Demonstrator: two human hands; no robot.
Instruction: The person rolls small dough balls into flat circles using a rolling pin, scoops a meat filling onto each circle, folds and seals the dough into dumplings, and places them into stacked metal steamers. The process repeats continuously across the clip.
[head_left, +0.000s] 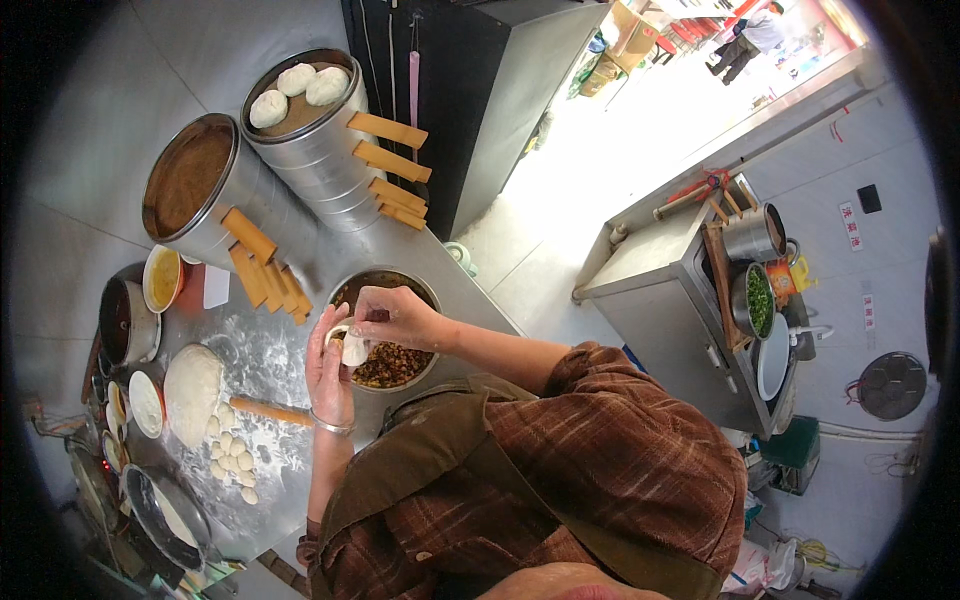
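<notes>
My left hand (328, 367), with a bangle on its wrist, holds a partly folded dough wrapper (351, 346) with some filling showing. The fingertips of my right hand (394, 315) pinch the wrapper's upper edge. Both hands are over a metal bowl of chopped filling (390, 366). A wooden rolling pin (270, 411) lies beside my left wrist on the floured steel table. Small dough pieces (236, 448) and a large dough lump (193, 394) lie farther left. Three filled buns (298, 79) sit on the top tier of a steamer stack.
A second steamer stack (247, 191), with wooden handles sticking out, stands left of the first. Bowls, a pot (127, 319) and a basin (161, 517) crowd the table's far left. A steel cabinet (667, 315) stands right. A person (752, 41) is in the distance.
</notes>
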